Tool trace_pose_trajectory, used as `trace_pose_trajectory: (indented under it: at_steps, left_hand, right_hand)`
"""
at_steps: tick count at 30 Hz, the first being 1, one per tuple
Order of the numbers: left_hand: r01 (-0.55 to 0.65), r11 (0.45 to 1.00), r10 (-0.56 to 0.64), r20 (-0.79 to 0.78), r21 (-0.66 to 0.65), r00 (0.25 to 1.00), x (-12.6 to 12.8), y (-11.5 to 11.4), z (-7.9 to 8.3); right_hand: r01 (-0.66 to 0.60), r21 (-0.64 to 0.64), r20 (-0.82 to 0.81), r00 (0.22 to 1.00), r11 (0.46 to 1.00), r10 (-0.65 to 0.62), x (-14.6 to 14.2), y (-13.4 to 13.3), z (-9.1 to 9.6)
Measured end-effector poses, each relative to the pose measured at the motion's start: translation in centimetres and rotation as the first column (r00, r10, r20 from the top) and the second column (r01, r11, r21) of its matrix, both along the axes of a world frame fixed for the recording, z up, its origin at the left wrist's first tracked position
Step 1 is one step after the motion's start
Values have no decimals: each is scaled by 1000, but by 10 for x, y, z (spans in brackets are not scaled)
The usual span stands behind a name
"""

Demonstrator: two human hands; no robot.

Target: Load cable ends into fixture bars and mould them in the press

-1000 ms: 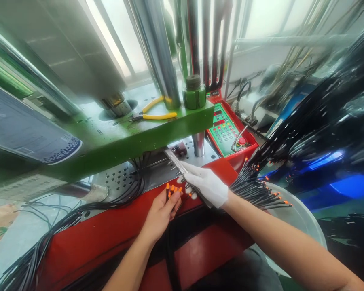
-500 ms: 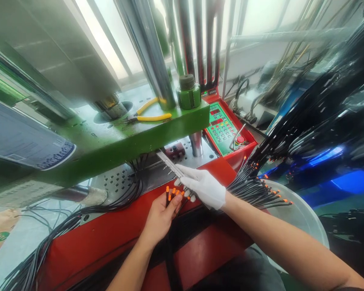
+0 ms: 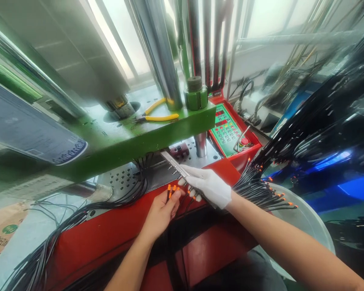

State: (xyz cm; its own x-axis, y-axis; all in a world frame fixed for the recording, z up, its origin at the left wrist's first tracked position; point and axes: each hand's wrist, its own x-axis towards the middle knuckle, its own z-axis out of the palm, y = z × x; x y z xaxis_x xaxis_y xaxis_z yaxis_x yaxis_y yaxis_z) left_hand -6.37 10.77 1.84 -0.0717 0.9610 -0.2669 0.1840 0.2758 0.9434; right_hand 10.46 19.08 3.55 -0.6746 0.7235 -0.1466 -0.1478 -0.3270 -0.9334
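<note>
Bare, with thumb and fingers pinched together, my left hand (image 3: 162, 208) grips a few black cables with orange tips (image 3: 170, 190). My right hand (image 3: 216, 188), in a white glove, is closed around a narrow metal bar (image 3: 172, 162) with small pins along its side. The bar slants up and away, its far end close to the lower edge of the green press plate (image 3: 157, 138). Some orange-tipped cable ends (image 3: 193, 193) show just below the bar, beside the gloved fingers. My two hands are close together above the red machine front (image 3: 109, 226).
Yellow-handled pliers (image 3: 162, 118) lie on the green plate. To its right stands a red control box with a green panel (image 3: 227, 131). A round pale tub (image 3: 314, 220) sits at right, near many orange-tipped cables (image 3: 251, 190). Black cables (image 3: 121, 204) run across the left side.
Fewer orange tips stick up from my left hand, and some show nearer the gloved fingers. The whole view has shifted slightly, so the machine appears farther right.
</note>
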Motion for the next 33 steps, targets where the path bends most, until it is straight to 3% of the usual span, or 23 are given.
trace_pose_trajectory:
  at_steps: [7,13,20,26,29,33]
  left_hand:
    - [120,992,-119,-31,29,992,-3,-4,-1]
    - [155,987,-150,-115,41,982,-7,-5,-2]
    - [197,978,-190,-95,73,977,-2,-3,7]
    - [243,970,-237,-136,27,962,-6,-4,7]
    - [234,972,-230,-137,12,964,-7,-4,5]
    - [211,977,-205,-202,12,958,-4,-4,4]
  right_hand:
    - [-50,27,-15,999,998,50,-2,-4,-5]
    - [-75,31,-16,997,997,76,0,-4,-6]
    - [-92,71,29,996,993,90,0,-5,-4]
    - [-98,41,42,994,994,97,-1,-6,-3]
    - [-90,97,113,990,991,79,-2,-7,-2]
    - [-53,269,255,967,962,-18,-4,-9,3]
